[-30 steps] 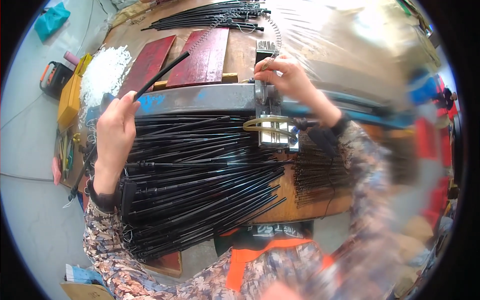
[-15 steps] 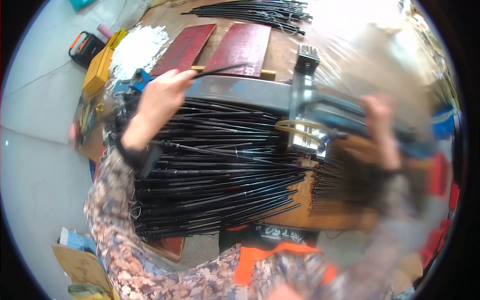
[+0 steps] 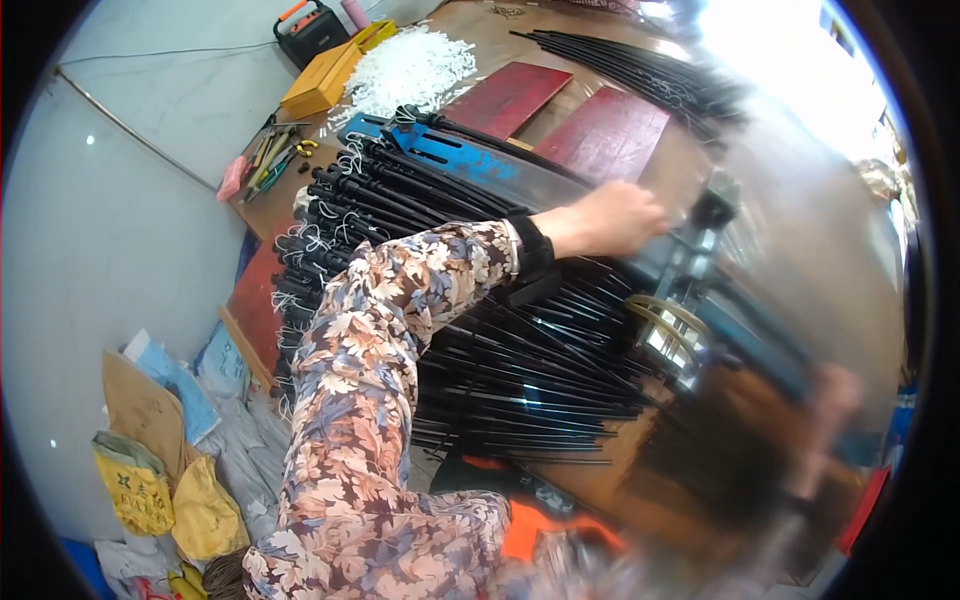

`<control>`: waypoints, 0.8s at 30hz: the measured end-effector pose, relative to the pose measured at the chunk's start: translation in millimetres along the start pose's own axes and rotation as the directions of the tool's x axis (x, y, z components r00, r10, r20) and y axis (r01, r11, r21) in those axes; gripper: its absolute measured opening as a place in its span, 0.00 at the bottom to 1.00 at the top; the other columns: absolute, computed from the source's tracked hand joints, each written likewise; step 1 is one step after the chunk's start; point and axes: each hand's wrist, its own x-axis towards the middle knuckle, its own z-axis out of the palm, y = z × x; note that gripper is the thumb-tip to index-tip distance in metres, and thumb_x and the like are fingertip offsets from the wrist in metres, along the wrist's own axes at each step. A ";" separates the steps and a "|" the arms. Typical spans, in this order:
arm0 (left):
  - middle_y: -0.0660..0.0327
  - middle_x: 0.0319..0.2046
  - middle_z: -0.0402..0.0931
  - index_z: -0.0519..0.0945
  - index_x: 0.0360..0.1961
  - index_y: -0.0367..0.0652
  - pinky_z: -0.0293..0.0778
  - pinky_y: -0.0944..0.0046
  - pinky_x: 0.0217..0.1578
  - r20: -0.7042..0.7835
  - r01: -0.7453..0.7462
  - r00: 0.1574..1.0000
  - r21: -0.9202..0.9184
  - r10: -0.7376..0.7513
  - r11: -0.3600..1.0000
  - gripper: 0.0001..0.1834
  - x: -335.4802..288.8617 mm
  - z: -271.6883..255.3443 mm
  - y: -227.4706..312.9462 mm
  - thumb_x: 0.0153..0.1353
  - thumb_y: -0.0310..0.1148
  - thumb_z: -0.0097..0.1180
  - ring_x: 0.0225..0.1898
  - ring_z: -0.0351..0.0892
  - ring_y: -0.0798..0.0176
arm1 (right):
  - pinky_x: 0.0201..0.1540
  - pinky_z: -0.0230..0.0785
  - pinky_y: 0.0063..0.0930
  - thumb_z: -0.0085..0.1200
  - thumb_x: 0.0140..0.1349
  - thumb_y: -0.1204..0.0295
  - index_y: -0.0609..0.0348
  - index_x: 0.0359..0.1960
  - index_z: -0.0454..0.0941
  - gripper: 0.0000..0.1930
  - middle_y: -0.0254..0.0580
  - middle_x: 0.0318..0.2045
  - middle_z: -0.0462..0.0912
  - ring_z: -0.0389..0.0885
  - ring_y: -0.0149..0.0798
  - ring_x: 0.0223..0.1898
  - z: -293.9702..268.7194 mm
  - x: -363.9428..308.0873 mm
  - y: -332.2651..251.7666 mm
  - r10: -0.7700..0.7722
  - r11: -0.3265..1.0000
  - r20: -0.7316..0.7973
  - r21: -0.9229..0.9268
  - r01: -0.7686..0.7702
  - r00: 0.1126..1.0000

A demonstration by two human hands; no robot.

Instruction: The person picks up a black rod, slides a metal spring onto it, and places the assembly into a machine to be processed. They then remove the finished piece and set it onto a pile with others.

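My left hand (image 3: 618, 218) is closed beside the upright metal fixture (image 3: 708, 235), reaching over the bundle. A thin black rod is in its fingers; only a short, blurred dark length shows toward the fixture. Below my left forearm lies a large bundle of slender black rods (image 3: 530, 370), their thicker ends at the left tied with white cord loops. Far to the right, my right hand (image 3: 832, 400) is smeared by motion near the blurred bar of the fixture, so its fingers cannot be read. A yellowish tube (image 3: 668, 318) curves round the fixture's lower part.
Two dark red boards (image 3: 610, 133) and a white heap of small pieces (image 3: 410, 70) lie at the back, beside a yellow box (image 3: 322, 80). Hand tools (image 3: 270, 160) lie at the table's left edge. More black rods (image 3: 630, 70) lie far back. Bags (image 3: 205, 505) sit lower left.
The view has swung, so the table appears tilted. My left hand has moved right, from above the bundle to the fixture. My right hand has come down and toward me.
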 end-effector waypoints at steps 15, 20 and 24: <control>0.59 0.29 0.78 0.78 0.27 0.48 0.78 0.52 0.34 -0.173 0.093 0.979 -0.092 -0.108 0.991 0.04 -10.7 6.8 2.7 0.55 0.32 0.62 0.34 0.80 0.49 | 0.58 0.68 0.42 0.55 0.64 0.79 0.60 0.46 0.83 0.10 0.47 0.45 0.85 0.79 0.52 0.55 6.6 6.2 -48.1 0.128 0.983 0.022 0.132 -0.130 0.991; 0.56 0.29 0.83 0.81 0.38 0.50 0.78 0.49 0.30 0.039 0.186 0.982 -0.113 -0.183 0.976 0.06 3.9 -4.4 11.6 0.62 0.34 0.55 0.31 0.84 0.48 | 0.67 0.58 0.47 0.55 0.64 0.80 0.58 0.48 0.83 0.12 0.40 0.51 0.86 0.75 0.49 0.63 -29.3 22.3 -143.2 -0.195 0.981 -0.111 -0.018 0.194 0.975; 0.57 0.27 0.82 0.79 0.31 0.47 0.77 0.52 0.29 -0.019 0.199 0.979 -0.051 -0.201 0.979 0.07 3.2 -12.2 14.6 0.64 0.36 0.56 0.30 0.84 0.49 | 0.62 0.61 0.42 0.61 0.60 0.77 0.58 0.45 0.84 0.11 0.41 0.44 0.87 0.78 0.49 0.56 -31.9 9.8 -170.8 -0.004 0.981 0.003 0.193 0.003 1.000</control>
